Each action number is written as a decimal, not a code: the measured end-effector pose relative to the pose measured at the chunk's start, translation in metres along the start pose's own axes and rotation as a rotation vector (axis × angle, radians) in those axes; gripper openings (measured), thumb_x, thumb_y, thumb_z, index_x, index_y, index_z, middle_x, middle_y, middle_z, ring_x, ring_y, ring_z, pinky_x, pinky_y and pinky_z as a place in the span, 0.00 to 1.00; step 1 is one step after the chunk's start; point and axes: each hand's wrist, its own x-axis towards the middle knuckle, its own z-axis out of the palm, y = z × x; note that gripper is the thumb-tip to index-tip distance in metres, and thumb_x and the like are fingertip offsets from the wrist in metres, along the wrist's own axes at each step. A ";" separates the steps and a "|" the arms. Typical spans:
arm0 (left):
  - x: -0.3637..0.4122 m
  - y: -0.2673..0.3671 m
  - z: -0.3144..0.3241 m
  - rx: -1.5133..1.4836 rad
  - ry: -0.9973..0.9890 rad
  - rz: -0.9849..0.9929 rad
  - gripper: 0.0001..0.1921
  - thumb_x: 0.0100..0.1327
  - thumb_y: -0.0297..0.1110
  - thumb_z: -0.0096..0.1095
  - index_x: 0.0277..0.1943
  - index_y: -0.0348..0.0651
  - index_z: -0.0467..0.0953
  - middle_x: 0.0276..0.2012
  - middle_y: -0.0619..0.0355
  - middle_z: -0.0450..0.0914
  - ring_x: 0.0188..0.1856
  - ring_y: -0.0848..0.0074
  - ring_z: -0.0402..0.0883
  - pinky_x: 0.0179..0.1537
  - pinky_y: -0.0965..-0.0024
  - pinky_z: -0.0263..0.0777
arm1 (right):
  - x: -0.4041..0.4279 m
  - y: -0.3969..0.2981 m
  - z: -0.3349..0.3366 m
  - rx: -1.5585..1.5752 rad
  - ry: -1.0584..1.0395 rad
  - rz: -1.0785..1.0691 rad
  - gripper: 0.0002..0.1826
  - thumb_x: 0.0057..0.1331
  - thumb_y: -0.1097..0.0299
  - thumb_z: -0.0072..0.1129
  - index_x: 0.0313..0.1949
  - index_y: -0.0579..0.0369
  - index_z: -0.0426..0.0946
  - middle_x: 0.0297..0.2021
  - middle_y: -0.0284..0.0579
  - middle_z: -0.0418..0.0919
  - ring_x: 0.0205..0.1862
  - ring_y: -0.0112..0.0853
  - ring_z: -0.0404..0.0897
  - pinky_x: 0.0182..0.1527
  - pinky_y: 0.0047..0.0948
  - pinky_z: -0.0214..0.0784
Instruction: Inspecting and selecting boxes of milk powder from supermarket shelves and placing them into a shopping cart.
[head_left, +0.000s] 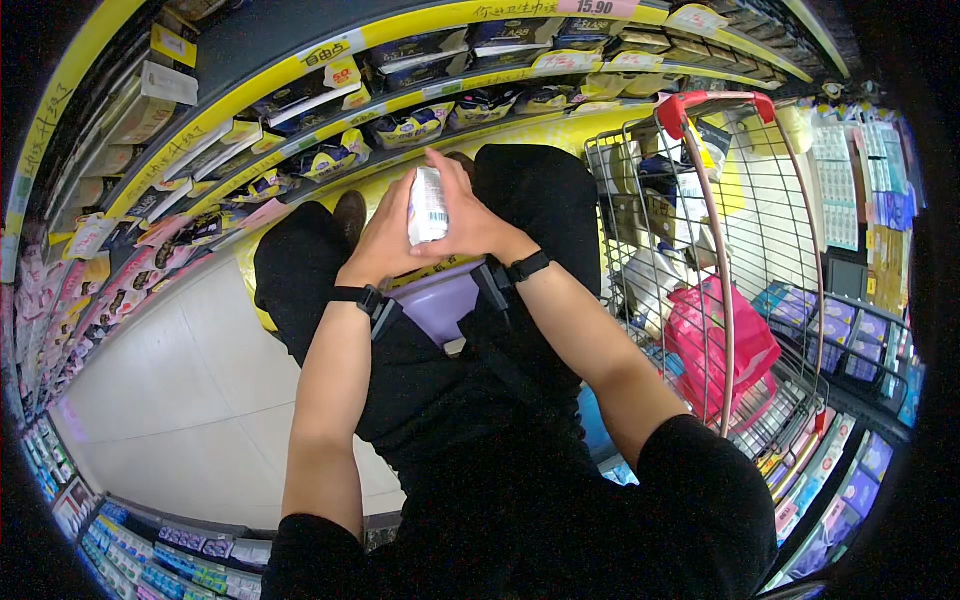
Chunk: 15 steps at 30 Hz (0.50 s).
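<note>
Between my two hands I hold a small white package (429, 204) with a barcode on the face turned up to me. My left hand (384, 232) presses on its left side. My right hand (480, 217) wraps its right side, the thumb crossing below the barcode. The package is upright above my parted knees. Dark wrist straps with black attachments are on both wrists. Under my hands, between my thighs, is a purple plastic stool or bin (439, 304), partly hidden by my clothes.
Ahead and to the left curve store shelves (352, 41) with yellow edge strips, stacked with packaged goods. A wire shopping cart (780, 202) with red corner pieces stands close on my right, holding boxes and a pink plastic bag (720, 337). Pale floor tiles (195, 375) lie left; more stocked shelves (172, 555) are behind.
</note>
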 end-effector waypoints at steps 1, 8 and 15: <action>0.000 0.001 -0.001 -0.005 0.002 0.007 0.62 0.33 0.39 0.83 0.71 0.37 0.49 0.67 0.41 0.61 0.68 0.50 0.62 0.68 0.57 0.57 | 0.000 0.000 0.000 -0.013 0.005 0.004 0.72 0.35 0.50 0.81 0.71 0.63 0.41 0.63 0.66 0.54 0.67 0.56 0.54 0.71 0.45 0.46; -0.001 -0.003 0.002 0.041 0.101 0.067 0.57 0.33 0.37 0.82 0.68 0.37 0.54 0.60 0.39 0.66 0.64 0.48 0.66 0.63 0.57 0.63 | 0.002 -0.001 -0.004 -0.016 -0.057 -0.048 0.66 0.39 0.50 0.81 0.70 0.60 0.46 0.62 0.61 0.56 0.66 0.53 0.55 0.69 0.45 0.46; -0.002 -0.002 0.004 -0.038 0.110 -0.065 0.55 0.32 0.39 0.84 0.63 0.38 0.53 0.54 0.37 0.71 0.57 0.46 0.74 0.57 0.56 0.68 | 0.004 0.001 -0.004 0.012 -0.003 -0.066 0.61 0.38 0.52 0.81 0.67 0.60 0.53 0.59 0.58 0.60 0.63 0.50 0.59 0.66 0.42 0.50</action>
